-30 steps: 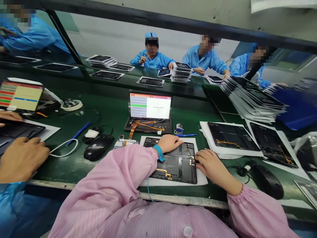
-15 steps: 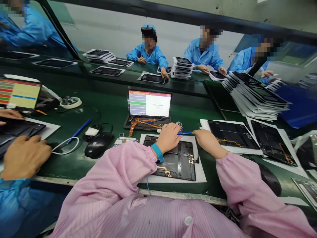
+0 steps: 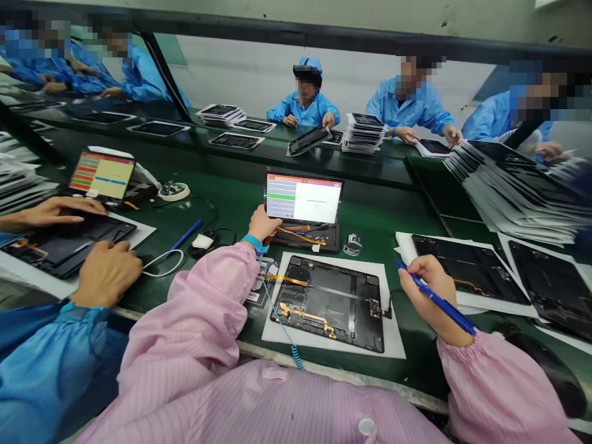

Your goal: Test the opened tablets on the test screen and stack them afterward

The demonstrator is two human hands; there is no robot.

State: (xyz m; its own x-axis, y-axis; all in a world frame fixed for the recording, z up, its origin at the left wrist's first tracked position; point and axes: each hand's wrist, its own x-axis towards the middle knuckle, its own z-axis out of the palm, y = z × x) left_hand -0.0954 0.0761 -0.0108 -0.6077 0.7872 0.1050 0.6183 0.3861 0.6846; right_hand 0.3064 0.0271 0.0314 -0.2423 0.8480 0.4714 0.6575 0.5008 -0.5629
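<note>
My left hand [image 3: 264,224] is closed at the lower left edge of a lit display screen [image 3: 303,198], thumb in front and the other fingers partly hidden. The screen leans upright on a black base [image 3: 326,237] with orange flat cables. In my right hand [image 3: 428,290] is a blue pen-like tool [image 3: 444,305], slanting across the fingers. Between my arms an opened tablet housing [image 3: 330,302] lies on white paper, its inside facing up. An orange flex cable [image 3: 289,280] runs from its left side, and a black cable plug [image 3: 387,313] sits at its right edge.
At right lie two more tablet housings [image 3: 469,271] on paper, below a tall leaning stack [image 3: 518,185]. A small metallic roll [image 3: 353,244] stands near the screen. On the left, a co-worker's hand [image 3: 108,271] rests near a white cable [image 3: 169,271]. Co-workers sit across the raised shelf.
My left hand has left the tablet and reached the screen's left edge. My right hand has drawn right with the blue tool, which both hands were at before. The view has shifted left.
</note>
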